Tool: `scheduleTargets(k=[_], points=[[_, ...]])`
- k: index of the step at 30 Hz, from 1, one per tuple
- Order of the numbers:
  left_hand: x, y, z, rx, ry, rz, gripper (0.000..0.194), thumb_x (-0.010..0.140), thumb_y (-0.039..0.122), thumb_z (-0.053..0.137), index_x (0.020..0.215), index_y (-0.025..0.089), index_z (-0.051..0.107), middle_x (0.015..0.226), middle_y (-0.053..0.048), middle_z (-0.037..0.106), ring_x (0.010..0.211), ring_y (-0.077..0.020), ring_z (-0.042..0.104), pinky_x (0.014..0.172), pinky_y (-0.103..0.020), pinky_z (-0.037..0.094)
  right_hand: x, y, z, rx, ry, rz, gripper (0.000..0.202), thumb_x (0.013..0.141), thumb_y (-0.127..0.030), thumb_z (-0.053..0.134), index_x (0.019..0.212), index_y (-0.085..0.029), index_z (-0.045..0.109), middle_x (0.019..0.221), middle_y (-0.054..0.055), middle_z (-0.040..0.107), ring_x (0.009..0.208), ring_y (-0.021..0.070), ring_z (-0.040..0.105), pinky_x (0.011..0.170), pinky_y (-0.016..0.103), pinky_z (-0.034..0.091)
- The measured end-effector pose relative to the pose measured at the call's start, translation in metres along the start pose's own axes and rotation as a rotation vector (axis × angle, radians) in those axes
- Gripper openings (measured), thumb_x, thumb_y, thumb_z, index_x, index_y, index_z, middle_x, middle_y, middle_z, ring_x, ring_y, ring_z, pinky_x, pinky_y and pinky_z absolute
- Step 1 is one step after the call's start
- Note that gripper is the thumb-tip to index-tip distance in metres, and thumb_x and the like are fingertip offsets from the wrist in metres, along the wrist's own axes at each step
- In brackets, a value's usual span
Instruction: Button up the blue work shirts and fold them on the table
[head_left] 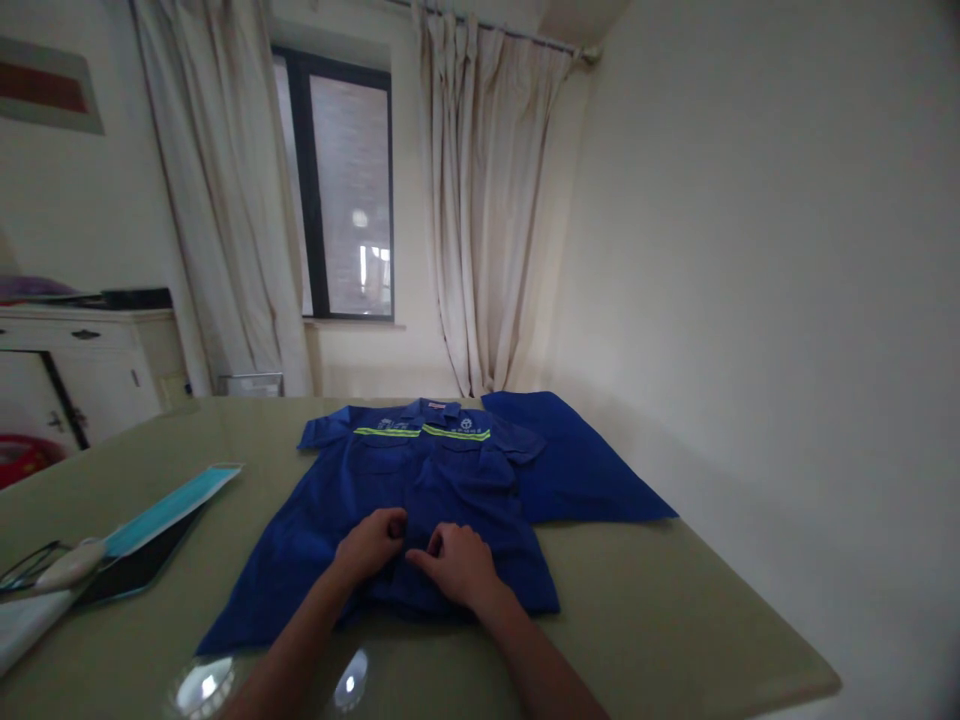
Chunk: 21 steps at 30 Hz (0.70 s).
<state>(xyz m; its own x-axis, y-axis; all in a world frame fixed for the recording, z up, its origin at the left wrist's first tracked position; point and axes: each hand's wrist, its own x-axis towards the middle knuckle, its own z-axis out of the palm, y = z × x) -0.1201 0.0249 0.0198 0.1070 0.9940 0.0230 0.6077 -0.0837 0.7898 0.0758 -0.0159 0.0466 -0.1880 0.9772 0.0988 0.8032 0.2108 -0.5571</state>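
A dark blue short-sleeved work shirt (375,490) lies front up, collar away from me, with yellow-green reflective strips and pale print across the chest. Over its lower front, my left hand (373,543) is closed, fingers curled in a pinch on the cloth near the front opening; its fingertips are partly hidden. Just to the right, my right hand (457,563) hovers at or touches the shirt, its thumb stretched out apart from the bent fingers. No cloth shows clearly between them. A second blue cloth piece (585,460) lies flat under the shirt's right sleeve.
On the table (637,600), a light blue face mask (176,508) rests over a dark flat device (142,575), beside a whitish rounded object (71,563) and glasses (30,565). A wall borders the right. Behind are curtains (487,200), a window and a white cabinet (90,350).
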Motion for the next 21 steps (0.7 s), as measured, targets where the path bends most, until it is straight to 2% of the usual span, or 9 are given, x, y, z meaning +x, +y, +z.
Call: scheduleTargets(k=[4, 6, 8, 10, 13, 15, 17, 21], points=[[0.008, 0.011, 0.006, 0.239, 0.066, -0.122, 0.014, 0.077, 0.015, 0.061, 0.084, 0.024, 0.07, 0.089, -0.004, 0.075, 0.087, -0.0237, 0.069, 0.074, -0.029, 0.044, 0.012, -0.015, -0.004, -0.099, -0.022, 0.163, 0.062, 0.076, -0.077, 0.067, 0.091, -0.017, 0.074, 0.1, 0.02, 0.075, 0.1, 0.0389, 0.071, 0.08, 0.044, 0.052], [0.004, 0.012, 0.009, 0.296, 0.074, -0.137, 0.014, 0.084, 0.018, 0.058, 0.089, 0.024, 0.07, 0.095, -0.005, 0.076, 0.091, -0.0234, 0.071, 0.075, -0.029, 0.045, 0.013, -0.017, -0.001, -0.11, 0.001, 0.198, 0.065, 0.075, -0.077, 0.067, 0.095, -0.016, 0.074, 0.103, 0.021, 0.074, 0.102, 0.0406, 0.07, 0.083, 0.047, 0.053], [-0.001, 0.012, 0.011, 0.351, 0.073, -0.121, 0.018, 0.089, 0.021, 0.055, 0.099, 0.025, 0.07, 0.101, -0.004, 0.077, 0.095, -0.0221, 0.071, 0.078, -0.027, 0.046, 0.01, -0.015, 0.004, -0.106, 0.012, 0.191, 0.06, 0.073, -0.073, 0.071, 0.094, -0.017, 0.073, 0.099, 0.018, 0.074, 0.1, 0.0402, 0.07, 0.084, 0.048, 0.053], [-0.007, 0.013, 0.012, 0.442, 0.079, -0.086, 0.029, 0.09, 0.019, 0.054, 0.114, 0.027, 0.067, 0.114, -0.004, 0.075, 0.106, -0.0215, 0.07, 0.085, -0.027, 0.047, 0.004, -0.012, 0.01, -0.092, 0.033, 0.134, 0.049, 0.072, -0.063, 0.077, 0.095, -0.02, 0.071, 0.096, 0.013, 0.074, 0.096, 0.0373, 0.071, 0.084, 0.047, 0.053], [-0.013, 0.02, 0.014, 0.576, 0.093, -0.095, 0.038, 0.095, 0.02, 0.047, 0.13, 0.028, 0.059, 0.13, -0.008, 0.07, 0.115, -0.0245, 0.068, 0.091, -0.033, 0.048, -0.003, -0.009, 0.019, -0.042, 0.128, -0.035, 0.04, 0.075, -0.039, 0.077, 0.11, -0.024, 0.066, 0.111, 0.009, 0.069, 0.105, 0.0317, 0.067, 0.084, 0.041, 0.054], [-0.015, 0.027, 0.016, 0.62, 0.084, -0.151, 0.034, 0.1, 0.026, 0.039, 0.126, 0.024, 0.061, 0.123, -0.012, 0.073, 0.108, -0.0284, 0.071, 0.087, -0.037, 0.05, -0.006, -0.007, 0.024, 0.007, 0.185, -0.174, 0.049, 0.076, -0.027, 0.073, 0.124, -0.028, 0.061, 0.126, 0.007, 0.063, 0.117, 0.0282, 0.061, 0.09, 0.037, 0.053], [-0.017, 0.033, 0.017, 0.654, 0.076, -0.188, 0.035, 0.101, 0.026, 0.034, 0.117, 0.02, 0.064, 0.113, -0.015, 0.075, 0.102, -0.0318, 0.073, 0.083, -0.04, 0.051, -0.006, -0.005, 0.026, 0.041, 0.183, -0.278, 0.058, 0.076, -0.02, 0.07, 0.132, -0.032, 0.058, 0.132, 0.005, 0.06, 0.121, 0.0259, 0.058, 0.096, 0.035, 0.051], [-0.021, 0.039, 0.02, 0.693, 0.092, -0.176, 0.03, 0.098, 0.021, 0.039, 0.113, 0.015, 0.064, 0.112, -0.018, 0.073, 0.105, -0.0337, 0.072, 0.086, -0.041, 0.05, -0.003, -0.003, 0.027, 0.055, 0.14, -0.354, 0.045, 0.082, -0.016, 0.06, 0.124, -0.031, 0.063, 0.117, 0.003, 0.067, 0.111, 0.0228, 0.062, 0.096, 0.032, 0.048]])
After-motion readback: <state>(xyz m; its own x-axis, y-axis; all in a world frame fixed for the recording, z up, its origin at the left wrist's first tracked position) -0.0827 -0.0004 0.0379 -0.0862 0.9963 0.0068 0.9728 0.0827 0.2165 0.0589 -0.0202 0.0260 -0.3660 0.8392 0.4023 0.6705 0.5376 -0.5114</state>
